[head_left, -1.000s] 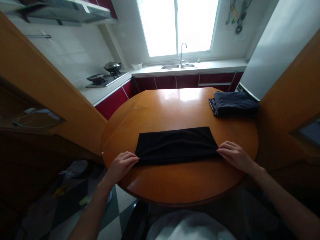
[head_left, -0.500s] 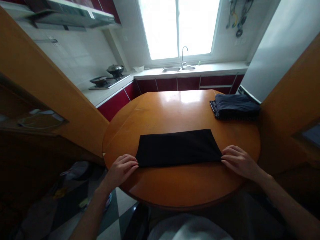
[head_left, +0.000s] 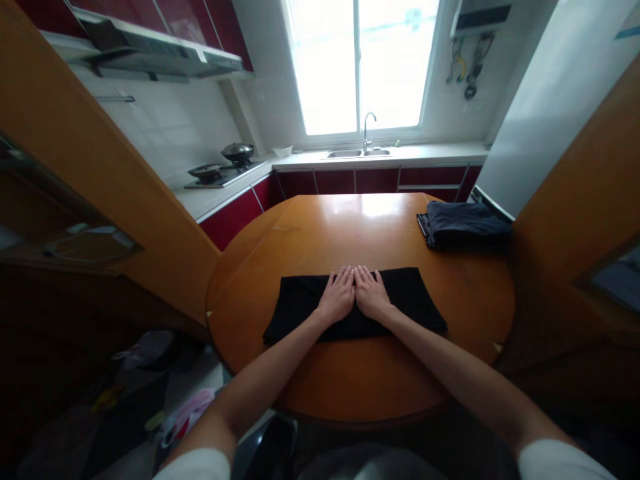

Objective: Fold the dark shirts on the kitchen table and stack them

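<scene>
A black cloth (head_left: 415, 300), folded into a long flat strip, lies across the middle of a round wooden table (head_left: 360, 373). My left hand (head_left: 337, 297) and my right hand (head_left: 371, 295) rest flat on the centre of the cloth, side by side with the index fingers touching. Both palms face down and the fingers point away from me. Neither hand grips anything.
A folded dark blue garment (head_left: 465, 225) sits at the table's far right edge. Wooden panels rise close on the left (head_left: 100, 193) and right (head_left: 575, 220). Behind the table runs a kitchen counter with a sink (head_left: 355, 153) and a stove (head_left: 223, 170). Clutter lies on the floor at lower left.
Both hands left the two ends of the black cloth and came together on its middle, palms pressed flat. The cloth's left end now lies slightly skewed.
</scene>
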`<act>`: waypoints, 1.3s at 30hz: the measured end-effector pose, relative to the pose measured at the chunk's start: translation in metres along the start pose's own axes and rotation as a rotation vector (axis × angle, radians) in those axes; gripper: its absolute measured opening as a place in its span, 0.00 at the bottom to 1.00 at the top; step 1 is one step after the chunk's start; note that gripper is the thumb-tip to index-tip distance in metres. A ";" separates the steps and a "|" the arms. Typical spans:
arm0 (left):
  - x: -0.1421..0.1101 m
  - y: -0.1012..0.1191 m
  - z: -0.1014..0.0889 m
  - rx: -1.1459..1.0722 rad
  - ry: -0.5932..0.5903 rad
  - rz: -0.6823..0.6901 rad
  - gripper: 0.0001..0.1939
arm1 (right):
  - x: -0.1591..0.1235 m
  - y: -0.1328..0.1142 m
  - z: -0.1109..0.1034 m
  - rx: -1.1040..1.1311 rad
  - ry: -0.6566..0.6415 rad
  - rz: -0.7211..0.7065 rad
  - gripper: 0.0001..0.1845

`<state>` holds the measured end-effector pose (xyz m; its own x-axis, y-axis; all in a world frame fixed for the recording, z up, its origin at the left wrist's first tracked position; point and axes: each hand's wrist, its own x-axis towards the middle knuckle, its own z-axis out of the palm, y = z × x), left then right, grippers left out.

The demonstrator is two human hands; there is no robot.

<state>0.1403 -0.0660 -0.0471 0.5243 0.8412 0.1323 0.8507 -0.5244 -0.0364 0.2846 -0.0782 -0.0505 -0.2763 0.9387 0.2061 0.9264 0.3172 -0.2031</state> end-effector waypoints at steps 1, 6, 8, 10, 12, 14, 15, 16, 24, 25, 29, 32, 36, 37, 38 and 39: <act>-0.003 0.002 0.006 0.012 0.018 0.009 0.29 | -0.004 -0.002 0.006 -0.019 0.005 -0.001 0.32; -0.013 -0.002 0.012 0.012 0.045 0.017 0.30 | -0.017 0.000 0.009 -0.011 0.001 0.070 0.32; -0.016 -0.004 0.010 0.002 0.039 0.004 0.30 | -0.018 0.004 0.006 0.010 -0.029 0.154 0.34; -0.023 -0.006 0.007 -0.009 0.021 -0.029 0.32 | -0.020 0.013 0.002 0.025 -0.066 0.253 0.38; -0.035 -0.011 0.002 -0.023 -0.009 -0.091 0.34 | -0.025 0.027 -0.001 0.025 -0.102 0.318 0.41; -0.049 -0.021 -0.002 -0.040 -0.048 -0.172 0.36 | -0.032 0.043 -0.004 0.011 -0.126 0.346 0.41; -0.057 -0.027 -0.004 -0.048 -0.068 -0.211 0.37 | -0.036 0.052 -0.006 0.001 -0.133 0.353 0.41; -0.064 -0.034 -0.005 -0.055 -0.089 -0.247 0.37 | -0.040 0.060 -0.007 -0.011 -0.139 0.360 0.41; -0.113 -0.091 -0.010 -0.070 -0.196 -0.513 0.42 | -0.062 0.099 -0.005 -0.070 -0.128 0.467 0.42; -0.115 -0.094 -0.011 -0.071 -0.206 -0.526 0.42 | -0.064 0.099 -0.005 -0.076 -0.125 0.478 0.42; -0.106 -0.086 -0.022 -0.019 -0.179 -0.555 0.40 | -0.059 0.080 -0.012 -0.112 -0.029 0.471 0.41; -0.076 -0.060 -0.031 0.028 -0.056 -0.443 0.36 | -0.043 0.042 -0.020 -0.074 0.024 0.325 0.38; -0.029 -0.012 -0.022 -0.027 -0.006 -0.190 0.31 | -0.021 -0.004 -0.017 -0.003 -0.001 0.119 0.34; -0.021 -0.002 -0.016 -0.034 -0.009 -0.152 0.31 | -0.019 -0.010 -0.013 0.001 -0.013 0.088 0.33; -0.015 0.005 -0.010 -0.033 -0.008 -0.128 0.30 | -0.018 -0.013 -0.009 0.003 -0.024 0.069 0.33; -0.013 0.011 -0.004 -0.026 -0.003 -0.113 0.30 | -0.019 -0.014 -0.004 0.001 -0.030 0.057 0.32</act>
<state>0.1428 -0.0827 -0.0451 0.4248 0.8957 0.1312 0.9033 -0.4290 0.0043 0.2775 -0.1010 -0.0473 -0.2302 0.9590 0.1655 0.9405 0.2629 -0.2151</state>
